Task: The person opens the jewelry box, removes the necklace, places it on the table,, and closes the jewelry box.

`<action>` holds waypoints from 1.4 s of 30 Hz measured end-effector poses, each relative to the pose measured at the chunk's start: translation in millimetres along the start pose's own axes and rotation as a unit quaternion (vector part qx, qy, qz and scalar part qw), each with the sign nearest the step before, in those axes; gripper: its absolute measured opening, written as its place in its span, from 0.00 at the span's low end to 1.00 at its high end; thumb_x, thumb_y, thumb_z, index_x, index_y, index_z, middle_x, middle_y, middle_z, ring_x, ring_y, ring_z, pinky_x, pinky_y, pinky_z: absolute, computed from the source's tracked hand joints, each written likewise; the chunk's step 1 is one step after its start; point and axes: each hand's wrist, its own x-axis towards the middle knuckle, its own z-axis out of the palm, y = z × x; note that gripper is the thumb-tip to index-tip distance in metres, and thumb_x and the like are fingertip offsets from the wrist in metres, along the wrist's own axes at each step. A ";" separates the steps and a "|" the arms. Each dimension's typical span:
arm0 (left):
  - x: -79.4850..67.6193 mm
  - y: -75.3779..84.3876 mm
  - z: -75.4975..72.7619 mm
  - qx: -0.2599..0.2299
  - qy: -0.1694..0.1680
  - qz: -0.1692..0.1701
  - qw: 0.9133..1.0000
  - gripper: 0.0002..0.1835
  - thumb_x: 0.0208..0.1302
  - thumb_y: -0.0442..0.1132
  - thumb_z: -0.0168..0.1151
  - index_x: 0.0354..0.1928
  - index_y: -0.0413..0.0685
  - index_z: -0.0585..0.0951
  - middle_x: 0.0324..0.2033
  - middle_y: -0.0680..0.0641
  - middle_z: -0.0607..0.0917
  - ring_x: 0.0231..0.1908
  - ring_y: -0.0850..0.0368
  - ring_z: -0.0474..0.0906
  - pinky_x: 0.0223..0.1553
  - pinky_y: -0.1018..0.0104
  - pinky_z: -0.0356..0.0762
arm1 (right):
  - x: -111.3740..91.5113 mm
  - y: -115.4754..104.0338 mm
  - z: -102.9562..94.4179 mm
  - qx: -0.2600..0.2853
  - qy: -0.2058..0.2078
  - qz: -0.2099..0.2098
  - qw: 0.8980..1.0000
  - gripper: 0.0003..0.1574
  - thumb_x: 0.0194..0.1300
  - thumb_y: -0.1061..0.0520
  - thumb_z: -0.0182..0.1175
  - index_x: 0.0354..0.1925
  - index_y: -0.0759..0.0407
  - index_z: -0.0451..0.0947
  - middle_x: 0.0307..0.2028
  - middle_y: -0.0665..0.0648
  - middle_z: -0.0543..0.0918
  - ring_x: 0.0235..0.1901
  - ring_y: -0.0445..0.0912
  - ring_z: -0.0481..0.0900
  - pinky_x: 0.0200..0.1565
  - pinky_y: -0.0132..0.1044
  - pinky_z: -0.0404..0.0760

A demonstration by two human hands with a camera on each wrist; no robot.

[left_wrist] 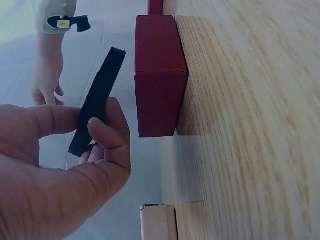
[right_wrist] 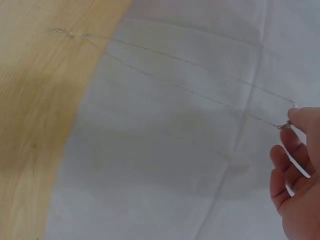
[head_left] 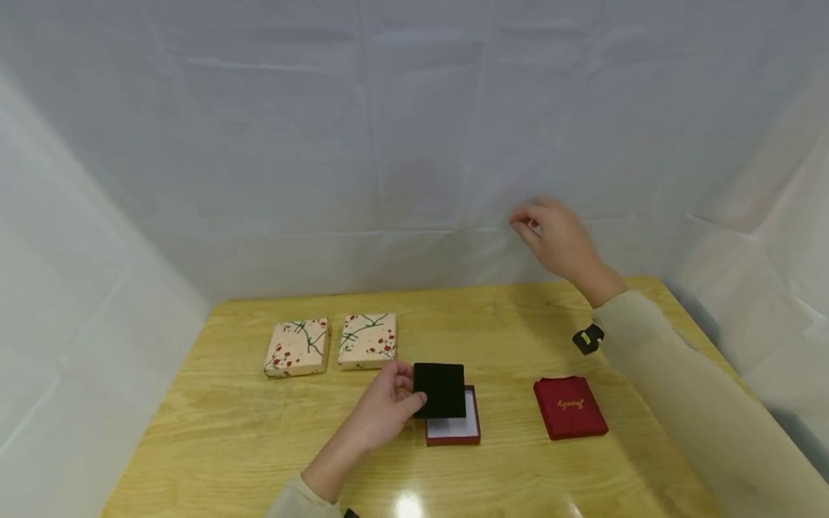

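Black and likely light, a pad is gripped at one edge by the left hand, lower centre of the head view; upper right, the right hand pinches a fine chain (probably limp, tangle-prone), best held by its ends.

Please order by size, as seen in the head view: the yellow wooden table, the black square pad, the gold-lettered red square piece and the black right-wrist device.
1. Yellow wooden table
2. Red piece, black pad: too alike to rank; raised pad may be nearer
3. Black right-wrist device
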 end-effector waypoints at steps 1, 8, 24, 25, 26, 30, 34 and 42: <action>0.4 0.0 0.2 0.000 0.000 0.001 1.000 0.23 0.72 0.34 0.65 0.62 0.33 0.70 0.47 0.40 0.80 0.37 0.53 0.78 0.33 0.64 0.79 | 0.8 2.5 3.2 0.000 0.007 -0.005 1.000 0.10 0.77 0.61 0.64 0.50 0.65 0.87 0.45 0.63 0.85 0.46 0.58 0.80 0.49 0.55 0.81; 1.5 1.1 0.5 0.001 -0.001 0.000 1.000 0.23 0.72 0.34 0.65 0.62 0.33 0.70 0.47 0.40 0.80 0.37 0.52 0.78 0.33 0.63 0.79 | -14.5 17.5 22.7 -0.003 -0.039 -0.019 0.999 0.09 0.76 0.62 0.65 0.49 0.65 0.88 0.44 0.61 0.87 0.44 0.56 0.82 0.48 0.54 0.82; 1.9 2.7 -1.7 0.003 0.003 -0.005 1.000 0.22 0.72 0.34 0.65 0.62 0.34 0.70 0.46 0.40 0.79 0.37 0.52 0.78 0.34 0.62 0.79 | -54.1 17.8 47.4 -0.015 -0.174 -0.054 0.983 0.06 0.72 0.61 0.69 0.45 0.61 0.90 0.40 0.55 0.90 0.39 0.49 0.86 0.43 0.48 0.86; 1.6 2.8 -1.7 0.003 0.003 -0.005 1.000 0.22 0.72 0.34 0.65 0.62 0.34 0.70 0.46 0.40 0.79 0.36 0.52 0.78 0.33 0.62 0.79 | -56.0 18.1 48.7 -0.018 -0.180 -0.058 0.982 0.05 0.72 0.61 0.69 0.44 0.61 0.90 0.40 0.54 0.90 0.39 0.49 0.86 0.43 0.47 0.86; 1.3 3.1 -1.7 0.002 0.004 -0.006 1.000 0.22 0.72 0.34 0.65 0.62 0.34 0.70 0.46 0.40 0.79 0.36 0.52 0.77 0.33 0.63 0.79 | -57.8 18.3 49.9 -0.020 -0.186 -0.061 0.980 0.05 0.72 0.61 0.70 0.44 0.60 0.90 0.40 0.54 0.90 0.39 0.48 0.86 0.43 0.47 0.87; 0.5 4.2 -2.1 0.001 0.005 -0.007 1.000 0.23 0.72 0.34 0.65 0.63 0.34 0.70 0.47 0.40 0.79 0.36 0.52 0.77 0.32 0.62 0.79 | -64.0 19.5 54.3 -0.028 -0.208 -0.078 0.975 0.04 0.70 0.61 0.71 0.42 0.58 0.91 0.40 0.52 0.90 0.39 0.47 0.86 0.42 0.46 0.87; 0.4 4.4 -2.6 0.000 0.005 -0.007 1.000 0.23 0.72 0.34 0.65 0.63 0.34 0.70 0.48 0.40 0.78 0.36 0.52 0.78 0.32 0.62 0.79 | -69.5 20.9 58.7 -0.028 -0.234 -0.086 0.968 0.02 0.70 0.60 0.72 0.40 0.57 0.91 0.38 0.50 0.89 0.36 0.43 0.84 0.41 0.44 0.86; 0.1 5.3 -2.1 -0.001 0.008 -0.007 1.000 0.23 0.72 0.34 0.65 0.63 0.35 0.70 0.47 0.40 0.79 0.36 0.52 0.77 0.32 0.61 0.79 | -81.1 16.7 65.8 -0.036 -0.300 -0.074 0.950 0.03 0.70 0.62 0.72 0.39 0.54 0.91 0.37 0.46 0.88 0.38 0.43 0.85 0.45 0.43 0.87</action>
